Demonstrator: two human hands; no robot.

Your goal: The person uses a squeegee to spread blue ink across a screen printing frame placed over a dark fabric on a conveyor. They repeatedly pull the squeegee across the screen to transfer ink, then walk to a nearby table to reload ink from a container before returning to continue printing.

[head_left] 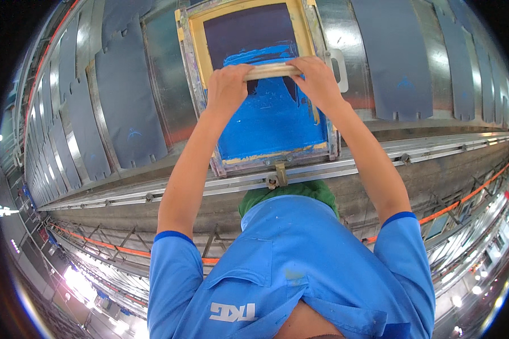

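Note:
Both my hands grip a pale squeegee (271, 71) across a screen-printing frame (197, 79). My left hand (228, 87) is closed round its left end, and my right hand (318, 79) is closed round its right end. Bright blue ink (271, 133) covers the near part of the mesh, with a ragged streak just beyond the squeegee. At the far end the mesh (249, 31) shows dark. The squeegee's lower edge is hidden from above. A metal clamp (280, 174) sits at the frame's near edge, on the table rail.
Dark blue-grey fabric panels (127, 96) lie in rows along the long table to the left, and more panels (393, 62) lie to the right. Some carry a small blue print. A white handle (339, 70) sticks out at the frame's right side. A metal rail (373, 164) runs along the near edge.

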